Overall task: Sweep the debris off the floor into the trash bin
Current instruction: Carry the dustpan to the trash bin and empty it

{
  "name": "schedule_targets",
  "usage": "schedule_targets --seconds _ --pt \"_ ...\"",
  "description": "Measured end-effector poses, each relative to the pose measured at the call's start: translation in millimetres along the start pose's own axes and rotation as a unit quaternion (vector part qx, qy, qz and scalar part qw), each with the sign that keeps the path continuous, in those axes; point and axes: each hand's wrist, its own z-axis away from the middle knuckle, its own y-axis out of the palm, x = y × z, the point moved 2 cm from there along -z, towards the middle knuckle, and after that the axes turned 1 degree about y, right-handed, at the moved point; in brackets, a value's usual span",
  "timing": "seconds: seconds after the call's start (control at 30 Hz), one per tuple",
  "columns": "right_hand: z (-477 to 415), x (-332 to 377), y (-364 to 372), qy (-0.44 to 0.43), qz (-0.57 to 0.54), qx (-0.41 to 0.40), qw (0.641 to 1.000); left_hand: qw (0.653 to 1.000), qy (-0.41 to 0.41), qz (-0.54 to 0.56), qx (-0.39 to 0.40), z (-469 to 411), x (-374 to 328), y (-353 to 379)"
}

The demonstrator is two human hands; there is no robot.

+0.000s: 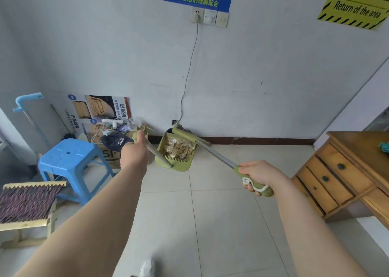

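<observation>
The left hand (134, 152) is clenched round the top of the dustpan handle (155, 152), and the right hand (260, 176) grasps the green grip of the broom (216, 154). The dustpan (181, 167) sits low by the wall, and the debris (179, 148), pale crumpled scraps, is piled inside it. The broom head (189, 136) lies across the pan's far edge, nearest the wall.

The gathering looks nearly done. To finish well, draw the bristles in short strokes toward the pan's back and press its lip flat to the floor (210, 213). Before lifting, tip the pan back so the light scraps cannot slide out. Carry it level, with the broom head resting over the pile. No trash bin can be made out for certain near the pan.
</observation>
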Motion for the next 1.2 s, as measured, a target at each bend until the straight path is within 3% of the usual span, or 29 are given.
schedule_targets --seconds 0.33,0.63,0.9,1.2 --pt "-142 79 4 0.036 -0.04 -0.057 0.997 0.999 -0.042 0.009 0.005 -129 -49 63" --pt "-226 156 25 0.077 -0.225 -0.018 0.971 0.998 -0.044 0.01 0.053 -231 -100 111" --pt "-262 193 22 0.096 -0.318 0.019 0.943 0.996 -0.048 -0.009 0.071 -278 -114 138" --pt "-294 221 -9 0.089 -0.324 -0.015 0.942 0.996 -0.046 -0.001 0.083 -294 -118 165"
